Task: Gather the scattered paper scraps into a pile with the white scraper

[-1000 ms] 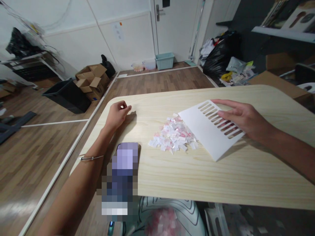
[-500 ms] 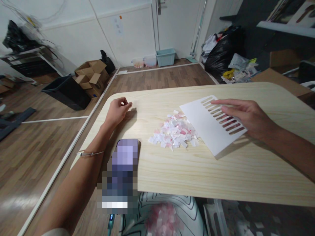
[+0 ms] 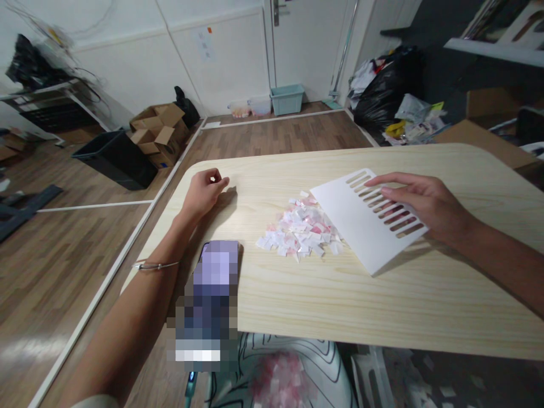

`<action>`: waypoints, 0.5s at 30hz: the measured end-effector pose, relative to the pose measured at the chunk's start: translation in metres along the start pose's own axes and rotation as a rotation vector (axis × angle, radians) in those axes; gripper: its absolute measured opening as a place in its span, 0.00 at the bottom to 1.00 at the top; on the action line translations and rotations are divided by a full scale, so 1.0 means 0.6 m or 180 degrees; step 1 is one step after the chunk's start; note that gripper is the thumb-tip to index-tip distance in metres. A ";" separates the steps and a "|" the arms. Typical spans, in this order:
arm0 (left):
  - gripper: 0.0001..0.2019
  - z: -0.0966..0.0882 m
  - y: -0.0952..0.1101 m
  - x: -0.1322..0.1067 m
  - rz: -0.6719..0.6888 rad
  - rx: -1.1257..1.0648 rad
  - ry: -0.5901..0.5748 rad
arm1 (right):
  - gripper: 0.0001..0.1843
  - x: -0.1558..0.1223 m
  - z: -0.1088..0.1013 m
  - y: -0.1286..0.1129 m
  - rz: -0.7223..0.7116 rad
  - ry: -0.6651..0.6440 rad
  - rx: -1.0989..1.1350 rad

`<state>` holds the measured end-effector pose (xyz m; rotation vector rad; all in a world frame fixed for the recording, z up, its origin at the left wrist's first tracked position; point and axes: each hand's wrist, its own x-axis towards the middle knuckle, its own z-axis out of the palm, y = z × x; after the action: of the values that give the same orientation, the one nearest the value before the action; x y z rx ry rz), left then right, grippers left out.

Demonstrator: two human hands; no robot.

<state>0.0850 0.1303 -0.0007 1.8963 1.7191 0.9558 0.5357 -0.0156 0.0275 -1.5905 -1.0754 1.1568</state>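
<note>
My left hand (image 3: 207, 190) rests on the far left of the wooden table (image 3: 289, 303), its fingers curled in and the thumb against the index finger. I see nothing in it, though the inner fingers are hidden. My right hand (image 3: 429, 207) grips a white slotted board (image 3: 361, 218) by its slotted side, thumb on top and some fingers behind. The board is tilted, its lower corner close to or touching the tabletop. Its left edge overlaps a heap of small white and pink clear packets or chips (image 3: 300, 229); I cannot tell whether it touches them.
A phone with a blurred screen (image 3: 219, 266) lies by my left forearm, a cable (image 3: 191, 388) below it. On my lap, patterned cloth (image 3: 331, 368) carries more pink and white pieces (image 3: 280, 379). A black bin (image 3: 114, 161) and cardboard boxes (image 3: 159, 133) stand beyond the table.
The slotted board and my right hand have shifted very slightly, the board's far edge a touch lower in view. My left hand and the heap look unchanged.
</note>
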 end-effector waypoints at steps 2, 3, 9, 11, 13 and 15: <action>0.19 0.000 -0.001 0.000 0.0003 -0.0003 -0.0010 | 0.15 -0.002 0.002 -0.003 0.0034 0.0029 -0.0011; 0.18 0.000 -0.001 0.001 0.0010 -0.0004 -0.0017 | 0.15 -0.003 0.003 -0.005 0.0053 0.0033 -0.0025; 0.18 -0.001 -0.001 0.000 0.0059 -0.0025 0.0012 | 0.13 -0.009 0.010 -0.017 0.0168 0.0093 -0.0035; 0.18 -0.001 0.001 -0.001 0.0045 -0.0013 0.0002 | 0.14 -0.007 0.007 -0.012 0.0130 0.0047 -0.0051; 0.19 -0.001 0.002 -0.001 0.0036 0.0011 -0.0005 | 0.16 -0.002 0.002 -0.004 0.0041 -0.0017 -0.0037; 0.19 -0.001 0.003 0.000 0.0027 0.0040 0.0008 | 0.16 0.002 -0.002 0.003 -0.0019 -0.0043 -0.0026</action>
<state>0.0856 0.1297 0.0009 1.9124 1.7237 0.9530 0.5371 -0.0150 0.0257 -1.5869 -1.0944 1.1621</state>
